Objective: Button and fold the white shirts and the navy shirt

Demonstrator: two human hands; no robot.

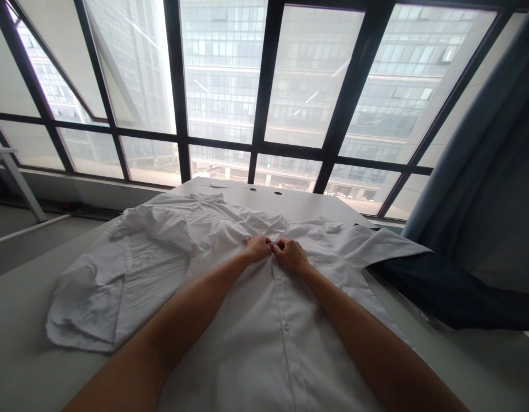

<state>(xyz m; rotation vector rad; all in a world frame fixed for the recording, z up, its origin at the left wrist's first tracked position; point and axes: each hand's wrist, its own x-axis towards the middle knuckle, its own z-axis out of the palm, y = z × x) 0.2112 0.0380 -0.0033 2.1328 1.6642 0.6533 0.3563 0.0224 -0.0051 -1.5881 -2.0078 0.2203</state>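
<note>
A white button-up shirt (247, 320) lies spread out, front side up, with its placket running down the middle. Two of its buttons show below the hands, one of them a small round button (286, 327). Both hands meet at the placket in the upper chest area. My left hand (259, 247) is closed, its fingertips pinching the shirt's front edge. Close against it, my right hand (290, 253) pinches the same spot from the other side. Whatever lies between the fingertips is too small and hidden to make out.
Another white garment (139, 274) lies crumpled at the left on the white table (19, 326). Dark navy cloth (440, 286) is at the right. Windows (221, 68) stand behind the table, and a blue-grey curtain (474, 131) hangs at the right.
</note>
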